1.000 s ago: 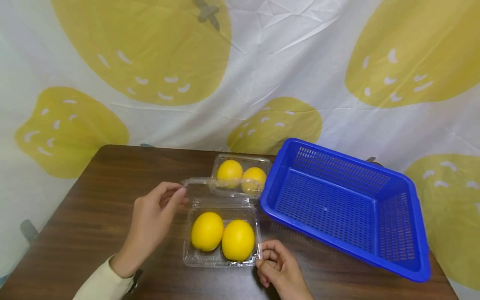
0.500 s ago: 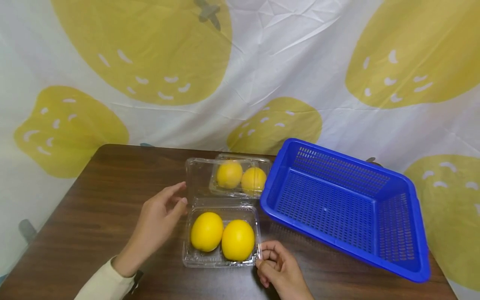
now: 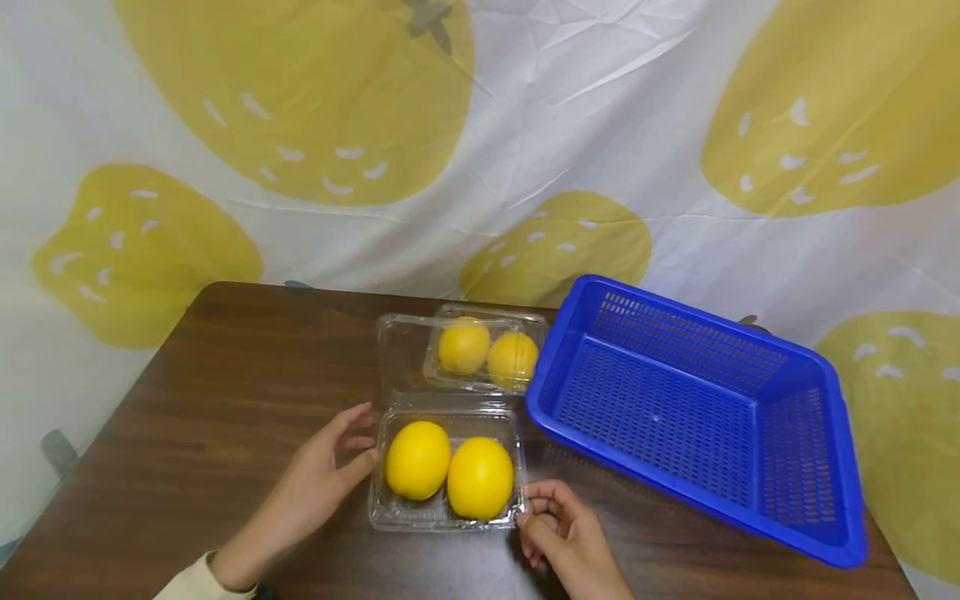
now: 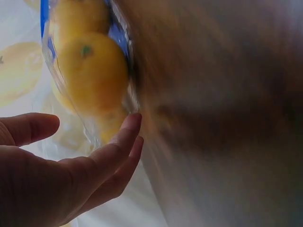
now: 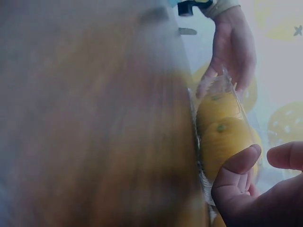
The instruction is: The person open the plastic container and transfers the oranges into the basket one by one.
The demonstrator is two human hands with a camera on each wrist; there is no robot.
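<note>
R hand [image 5: 258, 201], box [image 5: 221, 85] w/ yel. fruits [image 5: 226, 142]; L hand [image 5: 235, 49] opp.

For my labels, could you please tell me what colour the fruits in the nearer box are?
The fruits are yellow, clearest in the head view.

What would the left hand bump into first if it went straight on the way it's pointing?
The left hand would probably meet the near clear container, around its back left corner, by the open lid. They look very close; whether they touch is unclear.
</note>
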